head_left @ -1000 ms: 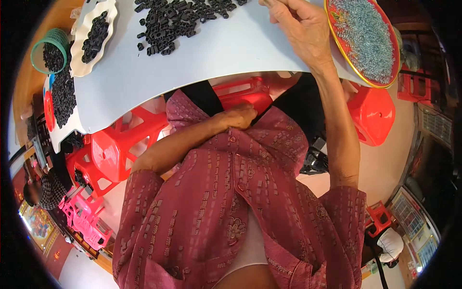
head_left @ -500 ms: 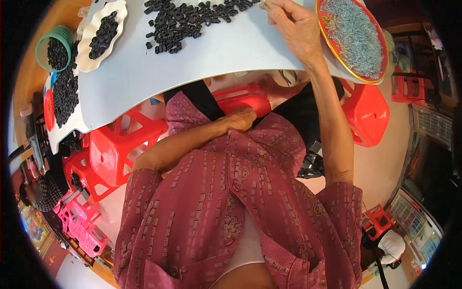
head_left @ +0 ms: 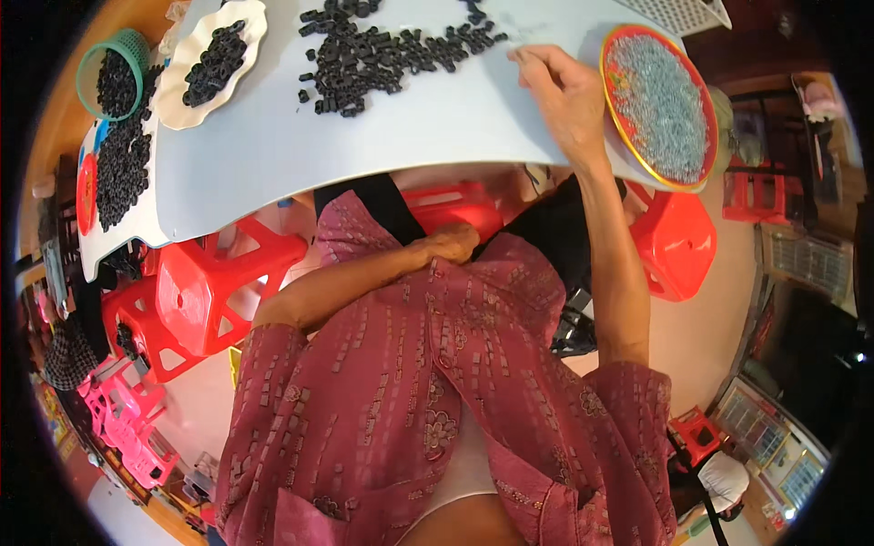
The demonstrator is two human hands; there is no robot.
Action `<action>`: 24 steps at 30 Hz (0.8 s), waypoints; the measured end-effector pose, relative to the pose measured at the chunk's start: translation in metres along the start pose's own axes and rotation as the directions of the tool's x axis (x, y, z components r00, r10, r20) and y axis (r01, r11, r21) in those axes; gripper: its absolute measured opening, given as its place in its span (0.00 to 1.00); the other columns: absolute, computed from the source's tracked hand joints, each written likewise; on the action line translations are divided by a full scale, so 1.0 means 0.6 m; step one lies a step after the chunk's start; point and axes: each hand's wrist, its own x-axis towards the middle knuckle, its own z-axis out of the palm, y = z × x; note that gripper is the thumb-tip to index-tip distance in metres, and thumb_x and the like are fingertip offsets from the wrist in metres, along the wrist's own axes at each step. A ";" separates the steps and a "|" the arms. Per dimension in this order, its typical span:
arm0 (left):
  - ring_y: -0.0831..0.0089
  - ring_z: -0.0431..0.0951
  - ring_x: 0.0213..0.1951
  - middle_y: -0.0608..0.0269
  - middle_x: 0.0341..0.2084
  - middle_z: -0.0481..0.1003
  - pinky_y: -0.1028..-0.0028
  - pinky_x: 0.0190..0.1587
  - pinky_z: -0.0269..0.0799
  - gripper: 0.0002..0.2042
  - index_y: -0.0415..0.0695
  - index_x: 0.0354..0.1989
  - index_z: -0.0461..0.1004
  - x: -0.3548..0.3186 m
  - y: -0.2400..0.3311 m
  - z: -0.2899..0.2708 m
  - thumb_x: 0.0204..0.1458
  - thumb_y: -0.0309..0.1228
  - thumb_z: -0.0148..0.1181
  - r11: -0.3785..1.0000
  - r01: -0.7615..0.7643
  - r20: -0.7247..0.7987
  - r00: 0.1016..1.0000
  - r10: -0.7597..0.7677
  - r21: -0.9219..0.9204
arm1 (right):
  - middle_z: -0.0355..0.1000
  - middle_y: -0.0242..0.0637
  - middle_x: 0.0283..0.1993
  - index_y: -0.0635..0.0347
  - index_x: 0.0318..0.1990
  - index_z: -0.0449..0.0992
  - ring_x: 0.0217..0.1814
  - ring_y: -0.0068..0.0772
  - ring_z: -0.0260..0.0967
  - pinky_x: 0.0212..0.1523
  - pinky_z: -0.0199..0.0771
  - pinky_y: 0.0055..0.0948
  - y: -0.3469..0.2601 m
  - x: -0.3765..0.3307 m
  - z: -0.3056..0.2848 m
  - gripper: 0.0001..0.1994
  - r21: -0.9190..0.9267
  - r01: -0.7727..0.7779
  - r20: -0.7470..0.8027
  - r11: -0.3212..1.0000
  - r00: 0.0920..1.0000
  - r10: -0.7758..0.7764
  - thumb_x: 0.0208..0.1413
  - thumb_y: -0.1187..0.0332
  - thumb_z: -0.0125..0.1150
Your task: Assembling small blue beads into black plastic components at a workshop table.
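Black parts pile (head_left: 382, 50): small dull black ring-like pieces, heaped loosely on the far middle of the white table (head_left: 364, 136); its right tail ends just left of the right hand.
Left hand (head_left: 452, 244): nearest item, resting against the lap below the table edge; fingers curled together, whether they hold anything cannot be told (table rim hides little, the fist itself hides the palm).
Right hand (head_left: 563, 96): on the tabletop, fingers bent and pressed to the surface, tips pinched close at the pile's edge; a held piece cannot be made out.
Round tray (head_left: 663, 105): red-orange rim, filled with fine shiny grey metal bits, touching the right hand's outer side.
Scalloped white dish (head_left: 211, 62): far left, holding more black pieces.
Green basket (head_left: 111, 77): beyond the dish, same black pieces.
Red plastic stools (head_left: 214, 287): under and beside the table.
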 end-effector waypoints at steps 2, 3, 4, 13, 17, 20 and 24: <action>0.45 0.75 0.33 0.37 0.30 0.73 0.53 0.33 0.68 0.09 0.34 0.29 0.74 -0.003 0.014 -0.015 0.43 0.26 0.50 0.998 -0.025 0.105 0.994 0.019 0.053 | 0.69 0.26 0.24 0.66 0.39 0.78 0.27 0.12 0.61 0.30 0.62 0.14 -0.012 -0.006 -0.003 0.09 -0.029 -0.014 0.017 0.999 1.000 0.015 0.58 0.71 0.56; 0.46 0.75 0.32 0.37 0.28 0.73 0.53 0.33 0.68 0.09 0.33 0.26 0.74 -0.013 0.025 -0.020 0.41 0.26 0.52 0.998 -0.051 0.038 0.998 0.053 -0.042 | 0.70 0.26 0.24 0.66 0.38 0.78 0.26 0.11 0.61 0.27 0.61 0.14 -0.017 -0.008 -0.005 0.08 -0.040 -0.021 0.001 0.999 1.000 0.021 0.57 0.71 0.57; 0.46 0.75 0.32 0.37 0.29 0.73 0.53 0.32 0.68 0.09 0.34 0.27 0.75 -0.012 0.011 0.003 0.41 0.26 0.52 0.998 -0.010 0.042 0.999 0.013 -0.056 | 0.71 0.26 0.24 0.65 0.38 0.78 0.25 0.11 0.61 0.24 0.60 0.15 -0.028 -0.006 0.001 0.07 -0.040 -0.019 -0.007 0.999 1.000 0.018 0.55 0.72 0.58; 0.56 0.78 0.41 0.46 0.40 0.76 0.58 0.41 0.73 0.11 0.39 0.37 0.78 -0.022 0.097 -0.066 0.46 0.30 0.58 0.777 -0.008 -0.454 0.815 -0.360 -0.630 | 0.73 0.34 0.26 0.66 0.36 0.77 0.25 0.16 0.65 0.26 0.66 0.19 -0.034 -0.014 -0.008 0.04 -0.084 -0.120 0.052 0.989 0.991 0.125 0.53 0.78 0.58; 0.56 0.77 0.42 0.47 0.40 0.76 0.58 0.42 0.73 0.11 0.40 0.38 0.77 0.011 0.090 -0.114 0.46 0.30 0.58 0.748 -0.003 -0.413 0.836 -0.362 -0.663 | 0.69 0.31 0.25 0.66 0.35 0.77 0.22 0.16 0.61 0.23 0.59 0.17 -0.031 -0.015 -0.017 0.06 -0.095 -0.062 0.109 0.994 0.991 0.072 0.51 0.82 0.56; 0.56 0.77 0.42 0.47 0.40 0.76 0.58 0.42 0.72 0.12 0.40 0.39 0.76 0.023 0.082 -0.136 0.47 0.30 0.57 0.726 0.015 -0.372 0.851 -0.370 -0.687 | 0.70 0.33 0.26 0.67 0.35 0.76 0.23 0.17 0.61 0.23 0.60 0.17 -0.033 -0.009 -0.021 0.06 -0.036 -0.097 0.130 0.995 0.986 0.101 0.51 0.83 0.56; 0.56 0.77 0.42 0.47 0.41 0.76 0.58 0.43 0.72 0.13 0.40 0.41 0.75 0.030 0.078 -0.154 0.47 0.31 0.57 0.692 0.043 -0.316 0.868 -0.383 -0.721 | 0.70 0.34 0.25 0.68 0.35 0.76 0.23 0.19 0.63 0.24 0.61 0.18 -0.039 -0.007 -0.027 0.06 0.003 -0.125 0.152 0.992 0.981 0.123 0.51 0.83 0.56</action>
